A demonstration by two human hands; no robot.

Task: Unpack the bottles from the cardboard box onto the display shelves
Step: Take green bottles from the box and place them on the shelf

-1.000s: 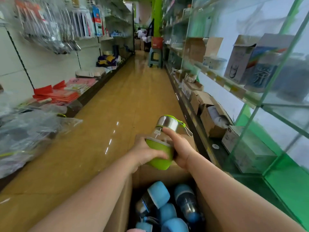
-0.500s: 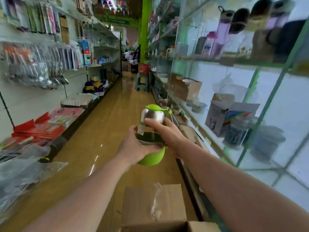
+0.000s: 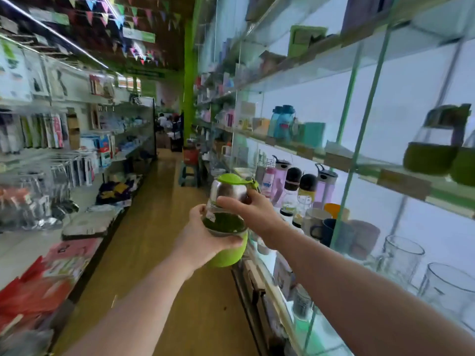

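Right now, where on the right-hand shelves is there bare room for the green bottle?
Both hands hold the green bottle. Bare glass lies between the teal box and the matching green-sleeved bottles. The shelf below is crowded: the bottle row, mugs, glass cups.

Looks like a shop: stocked shelves [image 3: 334, 155] of bottles [image 3: 282, 124] running right of the grip, hanging packs [image 3: 51, 134] lining the left.

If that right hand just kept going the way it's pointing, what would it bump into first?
The right hand already grips the green bottle, fingers pointing left across it. Pushed on, it would probably meet the left hand holding the bottle's other side; depth is hard to judge.
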